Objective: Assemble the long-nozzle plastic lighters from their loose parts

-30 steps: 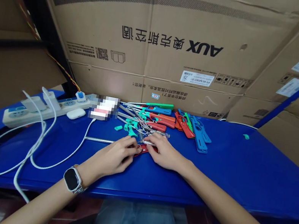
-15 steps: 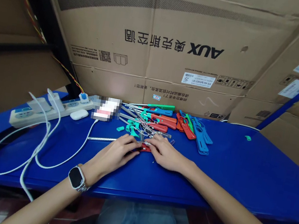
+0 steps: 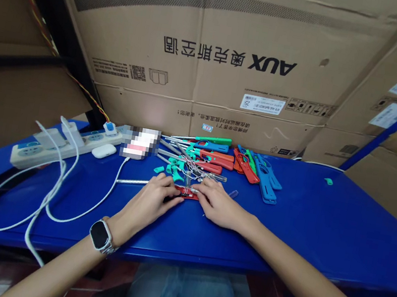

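Observation:
In the middle of the blue table lies an opened long-reach lighter, its red handle casing (image 3: pixel 191 195) showing small parts and a wire inside. Its metal tube (image 3: pixel 133 181) points left, past my left hand. My left hand (image 3: pixel 151 196) is closed on the left part of the casing, thumb along its near edge. From the other side, my right hand (image 3: pixel 221 205) bends its fingers over the right end; their tips pinch at a small pale part, too covered to name. A clear plastic piece (image 3: pixel 233 193) sticks out just beyond the right hand.
Behind my hands lies a pile of long lighters (image 3: pixel 215 159) with loose wires and teal plastic parts (image 3: pixel 176 169). Blue and red casing halves (image 3: pixel 267 181) lie to the right. At left are a power strip (image 3: pixel 34 154), a white case (image 3: pixel 103 151) and looped white cables (image 3: pixel 56 190). Cardboard (image 3: pixel 224 25) walls the back.
My left hand has shifted slightly left, uncovering more of the red casing and its inner parts. More of the clear piece shows by the right hand. The view has moved a little.

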Demonstrator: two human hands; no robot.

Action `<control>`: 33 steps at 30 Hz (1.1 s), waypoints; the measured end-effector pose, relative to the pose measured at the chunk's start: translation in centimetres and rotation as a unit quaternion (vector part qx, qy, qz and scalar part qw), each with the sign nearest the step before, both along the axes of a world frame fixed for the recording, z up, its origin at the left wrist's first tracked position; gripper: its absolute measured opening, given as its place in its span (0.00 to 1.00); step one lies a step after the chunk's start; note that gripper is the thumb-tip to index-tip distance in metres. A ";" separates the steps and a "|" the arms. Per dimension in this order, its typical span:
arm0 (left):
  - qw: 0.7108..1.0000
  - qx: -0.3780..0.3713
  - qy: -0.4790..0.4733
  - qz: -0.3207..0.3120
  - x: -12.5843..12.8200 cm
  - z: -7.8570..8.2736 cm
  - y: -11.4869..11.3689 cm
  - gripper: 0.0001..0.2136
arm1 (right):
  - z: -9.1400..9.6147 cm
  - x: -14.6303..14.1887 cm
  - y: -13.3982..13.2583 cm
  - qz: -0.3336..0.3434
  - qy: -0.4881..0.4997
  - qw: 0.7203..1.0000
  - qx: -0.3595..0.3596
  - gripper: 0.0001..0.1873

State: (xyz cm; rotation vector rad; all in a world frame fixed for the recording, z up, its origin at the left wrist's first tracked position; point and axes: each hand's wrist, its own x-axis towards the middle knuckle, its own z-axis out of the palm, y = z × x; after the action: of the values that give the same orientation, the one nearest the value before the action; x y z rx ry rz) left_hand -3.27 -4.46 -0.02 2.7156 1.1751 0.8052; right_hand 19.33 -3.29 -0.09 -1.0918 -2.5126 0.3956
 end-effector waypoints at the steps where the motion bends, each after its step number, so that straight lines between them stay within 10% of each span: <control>1: 1.000 -0.002 -0.001 -0.001 0.0 0.0 0.0 0.15 | 0.0 0.0 -0.1 0.000 -0.001 1.000 0.002 0.17; 33: 0.999 -0.010 -0.006 0.033 0.7 1.0 1.3 0.11 | -0.2 -0.1 0.1 -0.095 0.171 0.979 -0.057 0.09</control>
State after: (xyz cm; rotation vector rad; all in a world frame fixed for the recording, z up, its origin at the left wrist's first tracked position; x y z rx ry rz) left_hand -2.59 -3.11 1.01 2.6659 1.2704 0.8121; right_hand 19.28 -3.18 -0.26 -1.1815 -2.0886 0.6200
